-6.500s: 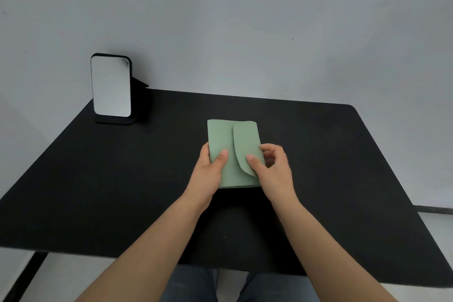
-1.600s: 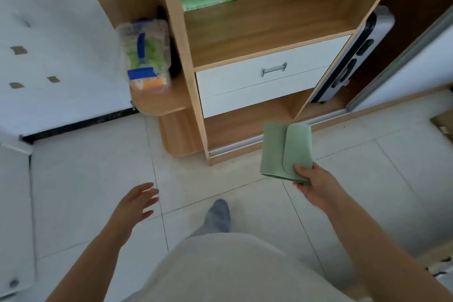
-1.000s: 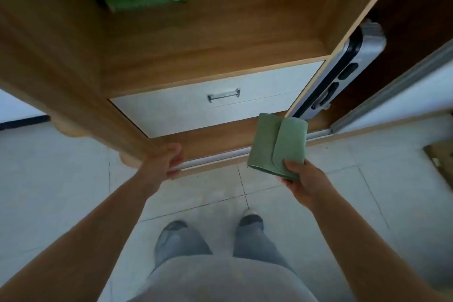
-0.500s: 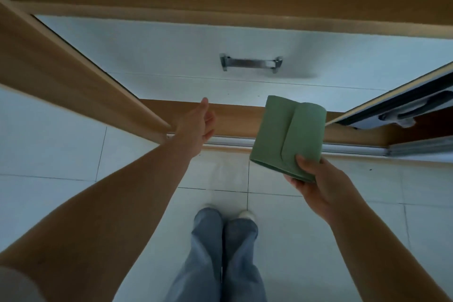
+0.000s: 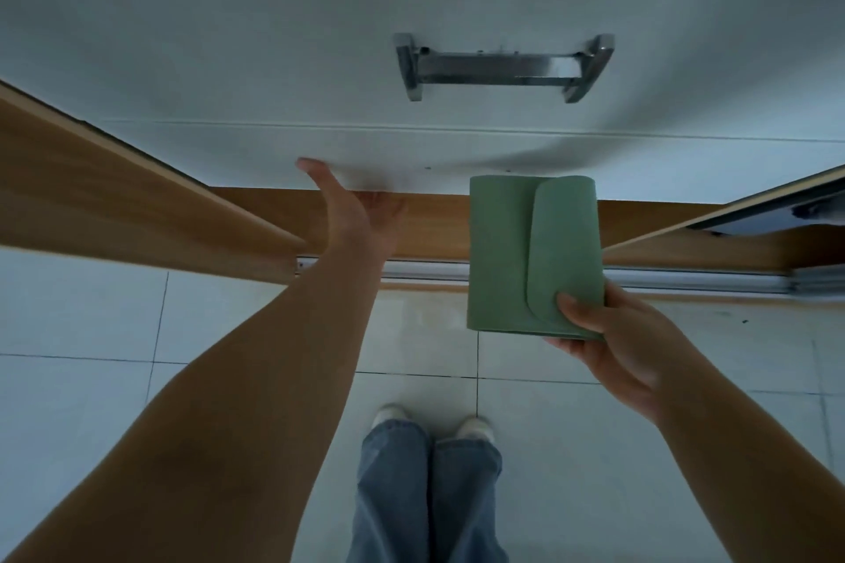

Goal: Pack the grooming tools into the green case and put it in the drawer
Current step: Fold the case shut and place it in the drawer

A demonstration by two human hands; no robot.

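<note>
My right hand (image 5: pixel 608 343) grips the closed green case (image 5: pixel 530 251) by its near right corner, thumb on the flap, and holds it in the air below the drawer. The white drawer front (image 5: pixel 274 37) fills the top of the view and is closed; its metal handle (image 5: pixel 503 66) sits above the case. My left hand (image 5: pixel 361 210) reaches to the drawer's lower edge, thumb raised against the white front and fingers mostly hidden under that edge. The grooming tools are out of sight.
A wooden cabinet side panel (image 5: pixel 114 192) runs in from the left. A wooden base and a metal sliding rail (image 5: pixel 686 277) lie under the drawer. My legs and feet (image 5: pixel 430 471) stand on pale floor tiles.
The view has closed in on the drawer, whose handle now looks much larger. My left hand has risen to the drawer's lower edge. The case stays in my right hand.
</note>
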